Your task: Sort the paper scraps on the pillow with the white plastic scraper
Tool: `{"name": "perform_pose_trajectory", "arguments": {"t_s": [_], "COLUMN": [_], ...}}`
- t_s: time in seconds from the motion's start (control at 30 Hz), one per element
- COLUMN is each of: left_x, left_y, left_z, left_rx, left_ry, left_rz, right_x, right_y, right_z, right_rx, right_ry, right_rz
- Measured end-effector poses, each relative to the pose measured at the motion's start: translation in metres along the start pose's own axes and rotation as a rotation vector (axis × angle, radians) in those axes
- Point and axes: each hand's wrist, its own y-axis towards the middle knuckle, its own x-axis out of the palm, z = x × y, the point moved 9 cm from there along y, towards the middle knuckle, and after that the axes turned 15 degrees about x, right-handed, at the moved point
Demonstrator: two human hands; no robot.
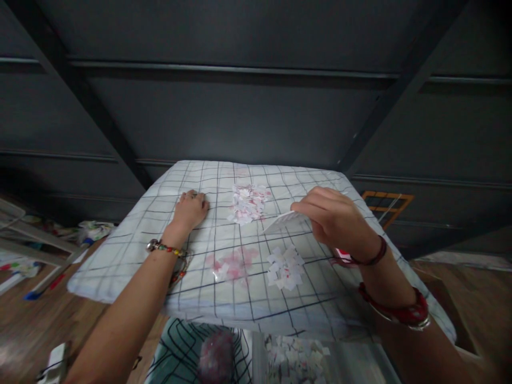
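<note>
My left hand (pixel 191 208) rests on the checked cloth (pixel 218 234), its fingers curled under, with nothing seen in them. To its right lies a pile of small white paper pieces with pink-red marks (pixel 248 202). My right hand (pixel 332 213) is raised above the cloth, its fingers pinched on a thin white card-like sheet (pixel 282 220) that slants down to the left. Below that sheet is a second, smaller heap of white paper pieces (pixel 286 268). A clear plastic bag with pink patches (pixel 232 265) lies left of this heap.
A clear container of many paper pieces (pixel 296 360) stands below the table's near edge, beside a pinkish packet (pixel 216 356) on green fabric (pixel 176 349). A red-and-white object (pixel 343 256) lies partly behind my right wrist. A dark panelled wall (pixel 224 117) rises behind the table.
</note>
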Motion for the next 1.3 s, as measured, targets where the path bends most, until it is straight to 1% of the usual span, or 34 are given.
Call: {"name": "perform_pose_trajectory", "arguments": {"t_s": [0.13, 0.2, 0.27, 0.33, 0.4, 0.53, 0.6, 0.73, 0.83, 0.93, 1.13, 1.23, 1.3], "left_x": [0.000, -0.001, -0.002, -0.002, -0.003, -0.004, -0.003, -0.005, -0.005, -0.004, -0.005, -0.006, -0.006], "left_y": [0.000, -0.001, -0.001, -0.001, -0.002, -0.002, -0.002, -0.002, -0.002, -0.002, -0.002, -0.002, -0.002], "left_z": [-0.001, 0.000, 0.000, 0.001, 0.001, 0.001, 0.001, 0.002, 0.001, 0.001, 0.003, 0.004, 0.004], "left_rx": [-0.005, -0.002, 0.000, 0.000, -0.008, -0.018, -0.010, -0.006, -0.014, -0.015, -0.018, -0.023, -0.023], "left_ry": [0.015, 0.018, 0.022, 0.027, 0.029, 0.007, -0.004, 0.003, 0.027, 0.042, 0.052, 0.048, 0.049], "left_rz": [0.007, 0.016, 0.010, 0.002, 0.004, 0.009, 0.003, 0.016, 0.021, 0.018, -0.004, -0.010, -0.007], "right_x": [0.008, 0.006, 0.003, 0.001, 0.004, 0.009, 0.007, 0.002, 0.005, 0.008, 0.011, 0.012, 0.010], "right_y": [0.000, 0.000, 0.000, 0.001, 0.001, 0.001, 0.002, 0.000, -0.002, -0.003, -0.002, -0.002, -0.002], "right_z": [-0.012, -0.017, -0.014, -0.006, -0.002, -0.010, -0.009, 0.008, 0.017, 0.015, 0.009, 0.008, 0.007], "right_rx": [-0.061, -0.085, -0.060, -0.003, 0.022, -0.033, -0.028, 0.044, 0.051, 0.036, 0.044, 0.032, 0.025], "right_ry": [0.058, 0.085, 0.081, 0.039, -0.008, 0.007, 0.015, -0.064, -0.099, -0.080, -0.116, -0.091, -0.086], "right_rz": [-0.060, -0.046, -0.009, 0.016, 0.004, -0.045, -0.020, 0.063, 0.041, 0.018, 0.025, 0.006, 0.016]}}
